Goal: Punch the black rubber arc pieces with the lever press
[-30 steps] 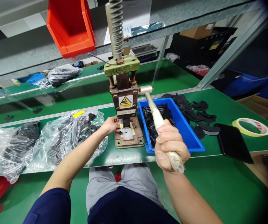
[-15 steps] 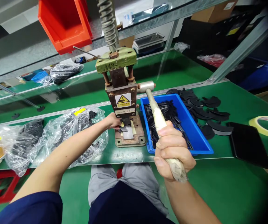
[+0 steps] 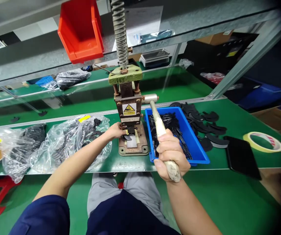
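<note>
fingers (image 3: pixel 170 145) of the right hand (image 3: pixel 172 158) wrapped tight round the pale, taped handle (image 3: pixel 160 125); a stub of it pokes out below the fist.

left hand (image 3: pixel 116 130) a little further in, fingers drawn close together, seemingly pinching the edge of a small dark curved piece (image 3: pixel 127 138). piece sits at the near left of the press (image 3: pixel 129 112), low over its base, beside a bright metal strip (image 3: pixel 131 142). yellow patch at the fingertips: tape or covering, cannot tell.

change over the last second: slight. the view has swung, so everything sits differently in frame. left fingers still by the same side of the base, right fist still on the handle. handle slants less to the right than half a second back; with the camera moving too, cannot tell how far it really travelled. my reading: mid-step, piece being steadied while the handle is manned.

just right of the press: blue tray (image 3: pixel 191 137), narrow black parts inside. past it, loose curved dark pieces (image 3: pixel 211 116), a dark flat slab (image 3: pixel 243 158), a tape roll (image 3: pixel 262 149). left: clear bag (image 3: pixel 62 147) of dark pieces.

farthest: coiled spring (image 3: pixel 119 32) above the press; red bin (image 3: pixel 81 36) up at the shelf.
</note>
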